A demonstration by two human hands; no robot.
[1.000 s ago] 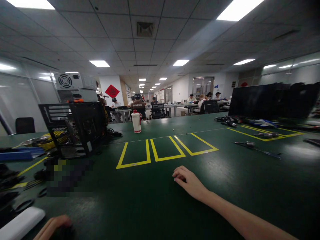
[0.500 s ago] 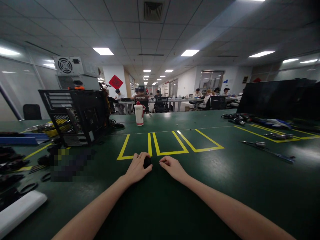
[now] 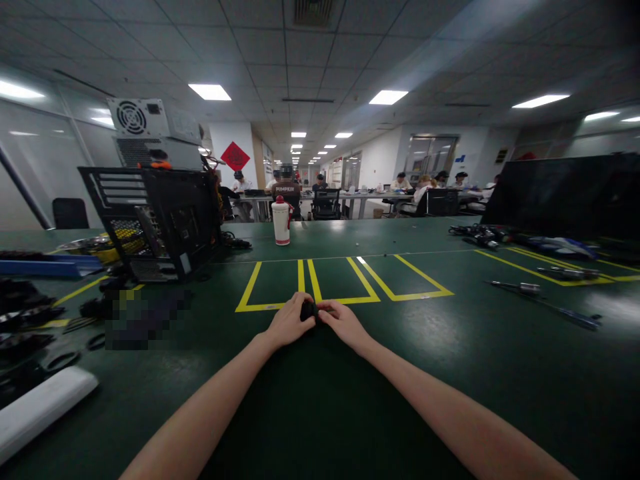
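Note:
A small black rounded object (image 3: 309,311) sits just above the green table, between my two hands; its exact kind is hard to make out. My left hand (image 3: 291,319) is curled round its left side, with the thumb in front and the fingers over the top. From the right, my right hand (image 3: 344,323) meets the object with thumb and fingertips pinched together at its edge. The fingers cover part of the object. Yellow tape outlines (image 3: 345,303) lie on the table just beyond my hands.
An open black computer case (image 3: 165,223) with power supplies (image 3: 143,123) on top stands at left. Behind the tape is a white bottle (image 3: 281,223). Screwdrivers (image 3: 530,289) and cables (image 3: 477,233) lie at right, a white bar (image 3: 45,413) at near left. Several people sit at far tables.
My left hand has moved right with the black object. My right hand's fingertips, apart from it before, now touch its right side. The view has shifted slightly.

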